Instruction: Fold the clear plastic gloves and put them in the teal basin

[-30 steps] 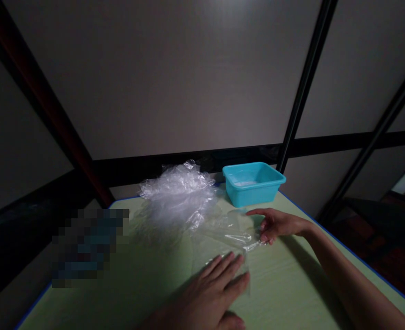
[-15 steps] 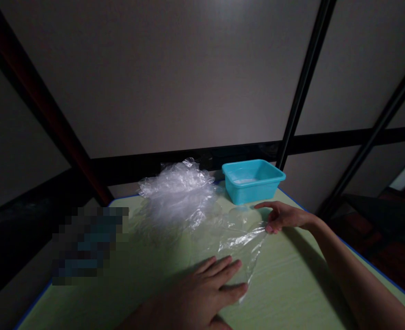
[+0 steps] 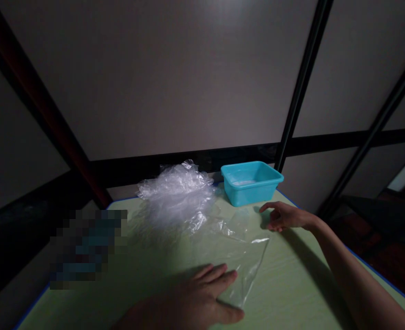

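Note:
A clear plastic bag [image 3: 246,256] lies spread on the pale green table [image 3: 298,279]. My left hand [image 3: 204,293] rests palm down on its near part, fingers stretched out. Just beyond the bag's far right corner is my right hand [image 3: 286,216], apart from the plastic. Its index finger points out to the left while the other fingers curl loosely, and I see nothing held in them. Behind the bag sits a crumpled heap of clear plastic bags [image 3: 180,197], touching or overlapping the flat one; I cannot tell which.
A turquoise plastic basin [image 3: 252,192] stands at the back right, near the table's far edge. Pale sliding panels [image 3: 188,91] with dark frames rise behind the table. A blurred-out patch [image 3: 92,247] covers something at the left edge.
My right hand has let go of the bag's corner and moved slightly right. The bag now lies flatter. My left hand has slid a little nearer and to the left on the plastic.

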The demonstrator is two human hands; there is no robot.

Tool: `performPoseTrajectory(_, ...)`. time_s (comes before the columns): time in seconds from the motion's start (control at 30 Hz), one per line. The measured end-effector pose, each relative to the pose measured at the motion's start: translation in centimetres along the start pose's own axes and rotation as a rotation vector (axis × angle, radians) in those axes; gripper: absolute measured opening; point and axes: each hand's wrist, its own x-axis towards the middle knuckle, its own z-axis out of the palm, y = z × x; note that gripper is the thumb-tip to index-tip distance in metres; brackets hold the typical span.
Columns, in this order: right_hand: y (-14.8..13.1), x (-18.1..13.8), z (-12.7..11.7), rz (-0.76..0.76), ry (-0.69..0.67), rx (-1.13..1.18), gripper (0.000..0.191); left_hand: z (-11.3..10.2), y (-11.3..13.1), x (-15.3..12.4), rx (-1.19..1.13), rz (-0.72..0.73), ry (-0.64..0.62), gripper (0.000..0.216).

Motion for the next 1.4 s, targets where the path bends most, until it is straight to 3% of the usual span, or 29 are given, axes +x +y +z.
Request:
performPoseTrajectory(0.1,-1.2,-0.2,0.9,-0.119,-0.13,0.074,0.034,-0.8,0.8,-0.5,0.026,0.023,0.035,0.035)
performPoseTrajectory(0.23,-2.1,0.0,2.6,-0.097,-0.484,0.135,0.032,-0.5,1.4,1.0,0.033,-0.053,0.32,0.041)
performPoseTrajectory(0.3,-1.9,0.3,3.1,-0.056,-0.552,0.131,0.031,0.4,1.3,3.1,0.034,-0.055,0.445,0.037)
performPoseTrajectory(0.43,-1.1,0.7,3.0,-0.001,-0.533,0.103,0.026,2.6,0.3,7.3,0.11,0.006,0.511,0.049)
performPoseTrajectory(0.53,-0.8,0.9,2.6,0.027,-0.522,0.096,0.024,3.5,-0.4,8.3,0.129,0.024,0.462,0.062)
performPoseTrajectory(0.73,-0.6,1.4,2.5,0.058,-0.525,0.13,0.028,3.9,-0.3,5.6,0.16,-0.005,0.278,0.068)
performPoseTrajectory(0.87,-0.4,1.5,2.5,0.055,-0.535,0.157,0.029,5.8,-1.2,4.7,0.259,0.044,0.248,0.06)
performPoseTrajectory(1.0,-0.6,1.1,2.4,0.026,-0.527,0.181,0.031,8.3,-3.0,4.8,0.402,0.097,0.362,0.05)
performPoseTrajectory(1.1,-1.4,0.7,2.3,-0.075,-0.42,0.241,0.032,9.1,-3.6,5.0,0.447,0.158,0.451,0.047)
performPoseTrajectory(1.23,-2.5,0.7,3.0,-0.231,-0.223,0.342,0.03,8.9,-3.3,4.9,0.448,0.213,0.465,0.044)
performPoseTrajectory(1.4,-2.5,1.5,4.1,-0.259,-0.19,0.366,0.03,7.3,-2.8,3.7,0.343,0.169,0.404,0.047)
